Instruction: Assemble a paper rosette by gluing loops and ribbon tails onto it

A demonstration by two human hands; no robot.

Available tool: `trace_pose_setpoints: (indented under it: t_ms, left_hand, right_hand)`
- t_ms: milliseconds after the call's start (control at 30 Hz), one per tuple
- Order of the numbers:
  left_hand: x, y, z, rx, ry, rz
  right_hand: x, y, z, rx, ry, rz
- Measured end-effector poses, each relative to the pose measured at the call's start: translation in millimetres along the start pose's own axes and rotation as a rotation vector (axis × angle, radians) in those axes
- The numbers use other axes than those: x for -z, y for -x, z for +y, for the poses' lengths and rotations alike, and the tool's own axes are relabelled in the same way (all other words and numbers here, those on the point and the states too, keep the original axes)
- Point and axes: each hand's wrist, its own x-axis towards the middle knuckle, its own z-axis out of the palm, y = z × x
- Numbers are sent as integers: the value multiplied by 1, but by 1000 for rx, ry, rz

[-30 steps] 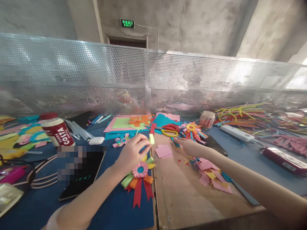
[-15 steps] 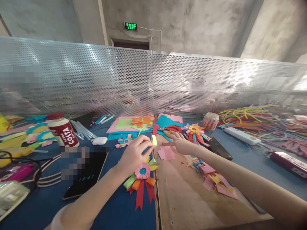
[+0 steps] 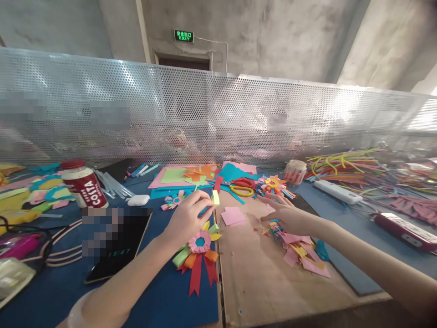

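Observation:
In the head view my left hand [image 3: 189, 214] pinches a small pale green paper strip [image 3: 215, 197] between thumb and fingertips. Just below it, on the blue mat, lies a paper rosette [image 3: 199, 243] with a pink pleated ring, blue centre, coloured loops and red tails. My right hand [image 3: 287, 215] hovers over the wooden board [image 3: 246, 282], its fingers stretched out and apart. Beneath and beside that hand is a heap of paper scraps [image 3: 303, 255]. Square pink papers [image 3: 233, 216] lie between the two hands. Scissors with yellow and red handles [image 3: 243, 187] rest beyond them.
Coloured paper sheets [image 3: 172, 176] are stacked at the back. A second paper flower [image 3: 273, 183] lies near a glass jar [image 3: 295, 172]. To the left are a Costa bottle [image 3: 85, 184], a white earphone case [image 3: 139, 200] and a tablet [image 3: 119, 250]. Power strips [image 3: 337, 192] lie right.
My right hand has moved right, from beside the scissors to above the scraps, uncovering the scissors' handles. My left hand still holds the green strip. The view has shifted slightly.

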Motion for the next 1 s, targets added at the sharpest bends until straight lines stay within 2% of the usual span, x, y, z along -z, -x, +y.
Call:
trace_pose_setpoints:
  t_ms: [133, 267, 400, 500, 700, 800, 900, 1000]
  left_hand:
    - [0, -1, -1, -13, -3, 9]
    - [1, -2, -1, -25, 9, 12]
    - [1, -2, 0, -25, 5, 24]
    - [2, -3, 1, -18, -14, 30]
    - [1, -3, 1, 10, -6, 21]
    - [1, -3, 0, 18, -19, 22]
    - [1, -2, -2, 16, -26, 26]
    - [1, -2, -3, 15, -28, 10]
  right_hand:
    - [4, 17, -6, -33, 46, 83]
    - [5, 20, -37, 36, -9, 21]
    - [10, 18, -61, 5, -26, -87]
    - [12, 21, -55, -14, -14, -100]
    - [13, 53, -26, -34, -59, 43]
    - [10, 74, -17, -168, -221, 183]
    - [-2, 88, -12, -421, -356, 310]
    - [-22, 92, -13, -652, -449, 366]
